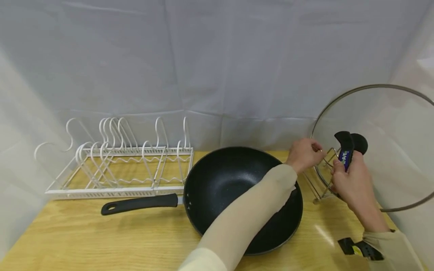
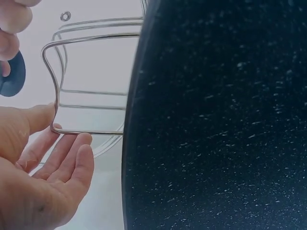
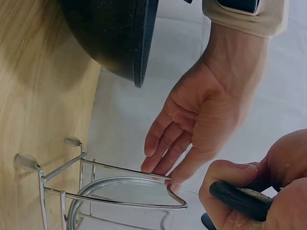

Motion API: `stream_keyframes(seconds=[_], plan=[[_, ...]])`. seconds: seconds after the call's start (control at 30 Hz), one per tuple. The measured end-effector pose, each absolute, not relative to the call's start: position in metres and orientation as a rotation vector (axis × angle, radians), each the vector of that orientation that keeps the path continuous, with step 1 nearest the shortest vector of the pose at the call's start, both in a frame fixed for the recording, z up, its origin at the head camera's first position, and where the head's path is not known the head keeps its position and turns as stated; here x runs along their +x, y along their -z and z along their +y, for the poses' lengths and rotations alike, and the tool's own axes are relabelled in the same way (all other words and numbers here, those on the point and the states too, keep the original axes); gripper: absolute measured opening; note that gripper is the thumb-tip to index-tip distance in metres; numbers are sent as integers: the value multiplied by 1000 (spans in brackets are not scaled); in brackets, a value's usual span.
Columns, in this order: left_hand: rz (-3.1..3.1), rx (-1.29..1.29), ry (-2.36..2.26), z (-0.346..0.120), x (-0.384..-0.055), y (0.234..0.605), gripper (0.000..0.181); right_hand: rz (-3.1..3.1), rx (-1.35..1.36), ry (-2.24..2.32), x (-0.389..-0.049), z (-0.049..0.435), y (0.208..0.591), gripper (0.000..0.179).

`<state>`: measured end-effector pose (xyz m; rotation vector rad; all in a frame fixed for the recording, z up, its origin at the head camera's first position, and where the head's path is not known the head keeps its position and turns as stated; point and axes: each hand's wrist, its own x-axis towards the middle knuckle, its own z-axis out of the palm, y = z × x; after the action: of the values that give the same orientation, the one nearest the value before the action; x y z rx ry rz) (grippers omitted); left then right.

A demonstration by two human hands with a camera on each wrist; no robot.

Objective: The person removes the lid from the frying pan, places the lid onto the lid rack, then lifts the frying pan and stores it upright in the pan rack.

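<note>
While the R hand [image 1: 354, 184] grips the lid [image 1: 396, 150], the L hand [image 1: 303, 155] pinches the wire stand [image 2: 96, 38]

As the head cam has it, the lid is up on edge to the R of the wok [image 1: 220, 184], w/ its lower rim in among the stand's wires; can't tell if it's fully seated. Stand is on the table [image 1: 142, 237], just R of the wok. R hand: wrapped round the lid's black handle [image 1: 349, 145]. L hand: thumb & fingertips on a bent end wire. White rack [image 1: 116, 192] is L of the wok.

Risks, my guess: lid's far wider than the stand, so prob. top-heavy. If R hand lets go w/ the rim badly seated, lid could roll or tip & drag the stand over. If L hand eases off, stand might skid b/c the lid levers it. L fingertips are near the rim, so poss. nip b/w glass edge & wire. L forearm [image 1: 247, 214] crosses over the wok; a dip could shove the wok into the stand.
</note>
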<state>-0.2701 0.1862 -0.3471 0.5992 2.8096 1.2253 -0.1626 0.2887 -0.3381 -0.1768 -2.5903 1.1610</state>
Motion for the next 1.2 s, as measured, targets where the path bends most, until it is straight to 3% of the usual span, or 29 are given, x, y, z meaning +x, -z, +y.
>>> stream_keyframes(seconds=[0.53, 1.07, 1.2], plan=[[2859, 522, -1222, 193, -269, 344, 17, -2547, -199, -1377, -176, 292, 336, 36], [2798, 549, -1252, 198, -273, 342, 19, -2494, -343, -1466, -181, 285, 335, 59], [2785, 535, -1271, 197, -272, 344, 18, -2487, -305, -1512, -182, 291, 337, 52]])
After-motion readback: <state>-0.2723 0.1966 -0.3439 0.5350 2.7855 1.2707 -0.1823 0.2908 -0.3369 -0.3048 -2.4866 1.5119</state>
